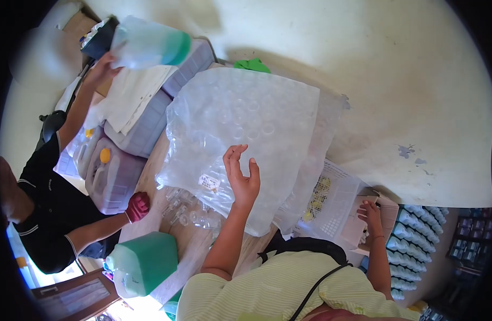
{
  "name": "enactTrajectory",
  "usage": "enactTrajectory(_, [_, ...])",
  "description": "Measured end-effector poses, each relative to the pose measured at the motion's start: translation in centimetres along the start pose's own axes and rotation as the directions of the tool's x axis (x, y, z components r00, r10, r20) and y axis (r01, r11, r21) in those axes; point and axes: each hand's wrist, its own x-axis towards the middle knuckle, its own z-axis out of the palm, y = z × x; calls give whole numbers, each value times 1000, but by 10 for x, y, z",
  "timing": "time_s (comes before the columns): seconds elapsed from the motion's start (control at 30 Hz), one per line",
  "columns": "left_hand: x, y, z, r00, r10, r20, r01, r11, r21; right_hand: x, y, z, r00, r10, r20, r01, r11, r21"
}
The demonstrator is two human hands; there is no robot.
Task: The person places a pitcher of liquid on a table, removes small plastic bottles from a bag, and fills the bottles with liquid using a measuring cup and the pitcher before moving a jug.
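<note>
A big clear plastic bag (288, 117) packed with small clear containers lies on the table in front of me. My left hand (243, 179) is raised over the bag's near part, fingers loosely curved and apart, with nothing in it. A white label (209, 182) shows on the bag beside it. To my right, my right hand (370, 213) is at the upper edge of an open cardboard box (387, 211), its fingers spread. Whether it grips the edge I cannot tell exactly. Loose clear containers (189, 214) lie on the table by the bag's open end.
A co-worker in a dark shirt (48, 198) lifts a translucent container of green liquid (152, 43); their other hand wears a red glove (138, 207). A green jug (149, 265) stands at the table's left. A white basket (329, 198) and rows of pale bottles (417, 235) are rightward.
</note>
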Motion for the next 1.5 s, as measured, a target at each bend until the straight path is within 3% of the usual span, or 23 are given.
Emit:
enactTrajectory(0.3, [-50, 19, -56, 994, -7, -106, 27, 983, 183, 12, 1, -6, 986, -108, 127, 114, 993, -37])
enactTrajectory(0.53, [-161, 20, -108, 948, -140, -286, 246, 892, 379, -1, 8, -30, 972, -129, 197, 147, 986, -79])
enactTrajectory(0.67, [-215, 27, -121, 912, -193, -361, 336, 855, 394, -5, 30, -57, 970, -115, 214, 140, 984, -106])
enactTrajectory(0.77, [-244, 34, -122, 919, -186, -348, 319, 871, 375, -6, 49, -70, 967, -97, 237, 130, 983, -128])
enactTrajectory(0.97, [-285, 27, -110, 945, -305, -118, 324, 827, 460, -15, 65, -63, 946, -96, 309, 149, 977, -154])
enactTrajectory(1.1, [-308, 14, -108, 828, -442, -346, 540, 796, 275, -27, 58, -36, 915, -120, 386, 188, 972, -143])
enactTrajectory(1.17, [-315, -16, -114, 753, -449, -481, 600, 769, 222, -35, 51, -13, 881, -115, 459, 222, 957, -187])
enactTrajectory(1.27, [-302, -41, -126, 798, -370, -475, 568, 724, 391, -70, 34, 39, 789, -156, 594, 351, 908, -228])
enactTrajectory(1.43, [-284, -68, -137, 819, -432, -377, 562, 737, 376, -108, 41, 149, 587, -141, 798, 519, 822, -236])
enactTrajectory(1.5, [-288, -74, -142, 804, -459, -378, 585, 723, 368, -115, 51, 190, 438, -131, 890, 669, 709, -225])
